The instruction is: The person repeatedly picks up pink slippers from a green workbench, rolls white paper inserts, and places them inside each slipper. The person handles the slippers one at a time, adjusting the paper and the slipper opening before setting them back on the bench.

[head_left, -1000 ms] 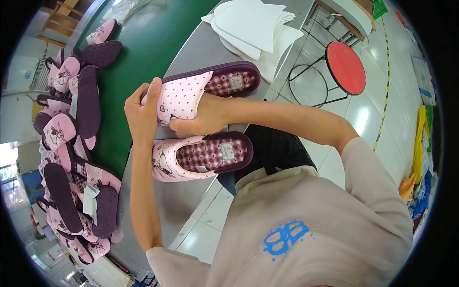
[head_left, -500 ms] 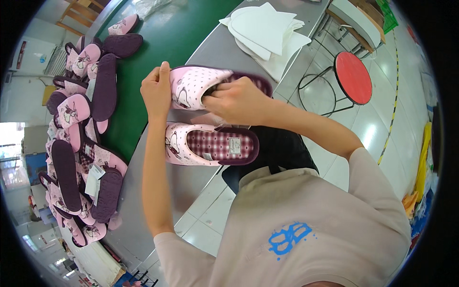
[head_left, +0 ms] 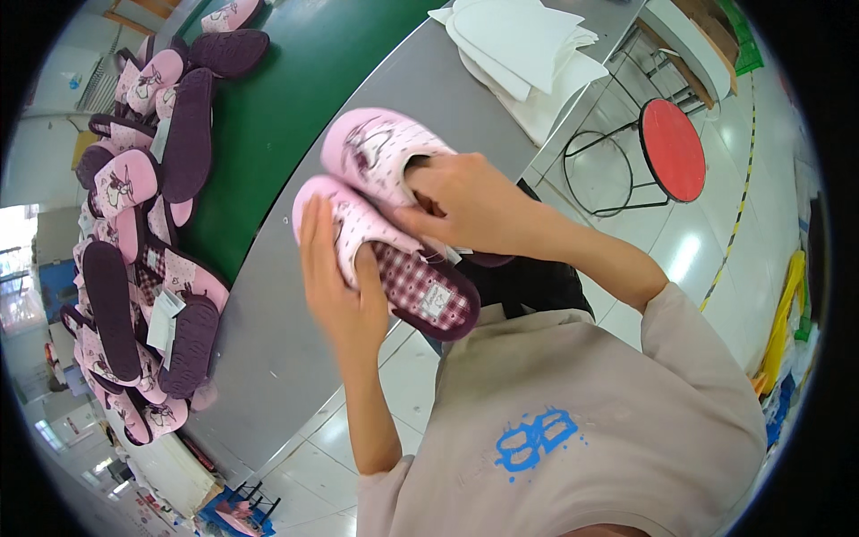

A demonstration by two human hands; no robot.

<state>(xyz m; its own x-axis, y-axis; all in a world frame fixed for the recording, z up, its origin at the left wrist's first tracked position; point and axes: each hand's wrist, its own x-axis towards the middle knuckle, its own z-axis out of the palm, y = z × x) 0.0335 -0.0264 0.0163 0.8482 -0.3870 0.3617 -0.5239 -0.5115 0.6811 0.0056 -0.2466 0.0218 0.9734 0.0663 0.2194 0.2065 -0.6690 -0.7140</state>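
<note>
Pink dotted, purple-soled fabric slippers [head_left: 380, 217] at 11 o'clock: side by side, not yet released. Left hand [head_left: 343, 304] closed on near slipper [head_left: 407, 273]; right hand [head_left: 470, 199] gripping far slipper [head_left: 385, 148], fingers inside. Slipper pile [head_left: 112, 309], 9 o'clock, untouched.

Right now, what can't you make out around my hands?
In the head view:
Right hand: fingertips hidden inside the right-hand slipper.
Right-hand slipper's insole: mostly covered by that hand.
Left-hand slipper: underside hidden by its own body.
White label on its insole: print too small.
White sheets: cut off by the top edge.
</note>
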